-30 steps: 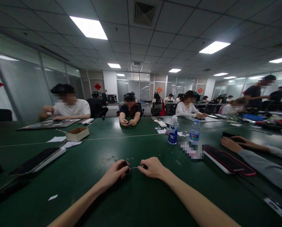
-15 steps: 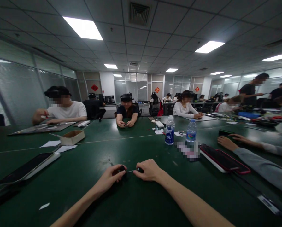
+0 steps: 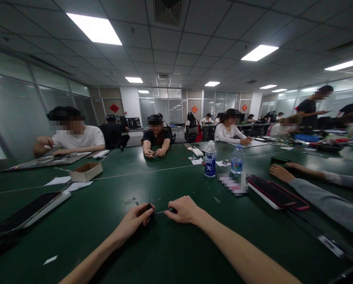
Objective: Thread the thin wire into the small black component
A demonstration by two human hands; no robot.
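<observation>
My left hand (image 3: 132,221) and my right hand (image 3: 184,210) are close together above the green table mat (image 3: 84,236), each pinching a small black piece. A short thin wire (image 3: 161,212) spans the gap between them. The piece in my left hand (image 3: 149,207) is mostly hidden by my fingers, and the one in my right hand (image 3: 173,210) shows at my fingertips. Both pieces are too small to identify.
A phone (image 3: 25,211) lies left of my hands, and red-cased phones (image 3: 271,192) lie to the right beside a co-worker's forearm. Farther off stand water bottles (image 3: 210,159) and a small cardboard box (image 3: 86,172). Seated co-workers line the table.
The whole room has slid left and slightly up in the view as my head turned. My hands have shifted slightly left, still holding the wire between them.
</observation>
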